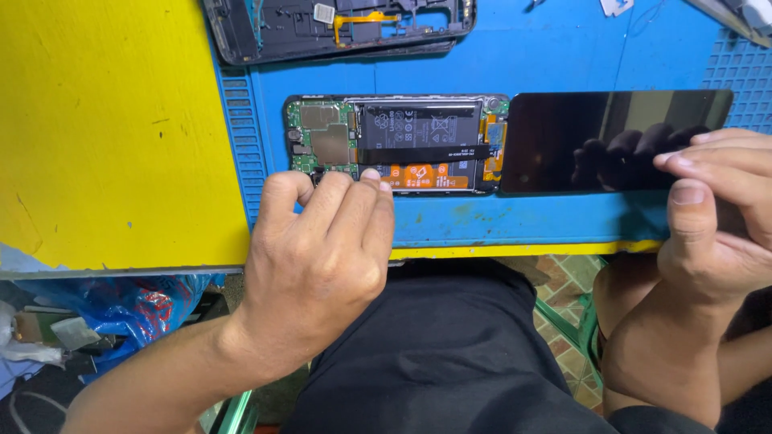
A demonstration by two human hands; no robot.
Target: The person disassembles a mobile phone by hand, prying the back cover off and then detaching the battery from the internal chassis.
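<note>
Flanking opened phone (398,145): hands (318,261), screen (595,141)

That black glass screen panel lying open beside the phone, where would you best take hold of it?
Probably by the thin side edges at its free right end, coming from the right. The screen panel lies flat and glossy, showing finger reflections, and its left end sits against the opened phone body. The right hand already pinches that right end.

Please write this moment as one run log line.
left hand: pressing opened phone edge | right hand: holding black screen panel | surface: blue mat
</note>
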